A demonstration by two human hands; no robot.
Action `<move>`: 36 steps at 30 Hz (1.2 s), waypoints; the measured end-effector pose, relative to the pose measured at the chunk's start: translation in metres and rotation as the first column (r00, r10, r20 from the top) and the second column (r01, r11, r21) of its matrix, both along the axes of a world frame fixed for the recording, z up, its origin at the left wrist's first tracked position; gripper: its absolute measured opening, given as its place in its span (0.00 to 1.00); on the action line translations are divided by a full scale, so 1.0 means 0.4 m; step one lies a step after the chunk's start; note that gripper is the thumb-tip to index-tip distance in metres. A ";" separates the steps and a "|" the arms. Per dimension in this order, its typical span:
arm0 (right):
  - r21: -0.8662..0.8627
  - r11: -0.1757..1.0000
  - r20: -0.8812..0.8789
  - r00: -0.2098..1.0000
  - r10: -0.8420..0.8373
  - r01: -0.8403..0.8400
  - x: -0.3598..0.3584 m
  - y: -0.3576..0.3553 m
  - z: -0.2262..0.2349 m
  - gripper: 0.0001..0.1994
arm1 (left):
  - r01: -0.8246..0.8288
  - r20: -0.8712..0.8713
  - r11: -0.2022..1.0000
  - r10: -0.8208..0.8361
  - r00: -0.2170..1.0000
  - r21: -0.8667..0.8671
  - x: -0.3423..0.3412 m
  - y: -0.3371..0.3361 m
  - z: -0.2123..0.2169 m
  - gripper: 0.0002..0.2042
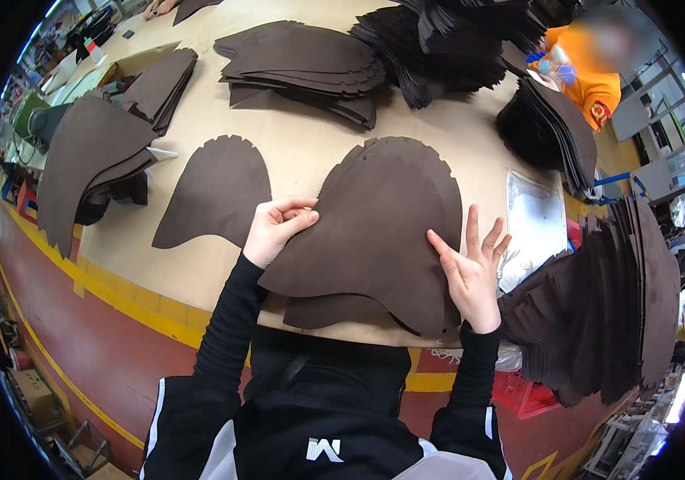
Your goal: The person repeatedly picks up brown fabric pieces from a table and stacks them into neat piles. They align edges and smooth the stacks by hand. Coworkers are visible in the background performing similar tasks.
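Observation:
In front of me a dark brown bell-shaped panel (374, 216) with a notched top edge lies on a few like pieces, near the table's front edge. My left hand (280, 228) pinches the panel's left edge between thumb and fingers. At its right edge, my right hand (474, 272) has its fingers spread, one fingertip touching the panel. Another single brown panel (218, 192) lies flat on the table (158, 276), just left of my left hand. Lower edges of the pieces underneath (334, 310) show below the top panel.
Brown panel stacks stand at the left (90, 160), at the back (302, 60) and at the right (606, 304). A pale, shiny flat sheet (534, 224) lies right of my right hand. Beyond the far right corner is a person in orange (590, 80). A red crate (522, 396) sits below the edge.

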State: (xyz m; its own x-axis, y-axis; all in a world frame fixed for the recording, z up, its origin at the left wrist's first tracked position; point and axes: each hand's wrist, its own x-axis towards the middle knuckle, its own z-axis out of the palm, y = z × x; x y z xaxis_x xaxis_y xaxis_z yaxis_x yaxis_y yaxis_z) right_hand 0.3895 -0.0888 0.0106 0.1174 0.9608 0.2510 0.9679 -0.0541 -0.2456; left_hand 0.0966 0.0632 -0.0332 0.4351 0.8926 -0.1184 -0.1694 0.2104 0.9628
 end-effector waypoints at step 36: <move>-0.059 0.940 0.047 0.940 0.339 -0.336 0.001 0.117 0.030 0.15 | 0.018 0.035 1.000 -0.019 0.999 0.015 0.000 0.008 -0.013 0.13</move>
State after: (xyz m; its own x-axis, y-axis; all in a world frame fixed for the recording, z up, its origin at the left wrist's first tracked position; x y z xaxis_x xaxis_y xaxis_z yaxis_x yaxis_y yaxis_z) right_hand 0.3898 -0.0421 0.0225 -0.2285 0.9530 0.1991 0.9434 0.2673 -0.1965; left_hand 0.0967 0.0664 -0.0383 0.4553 0.8858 -0.0897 -0.1989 0.1994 0.9595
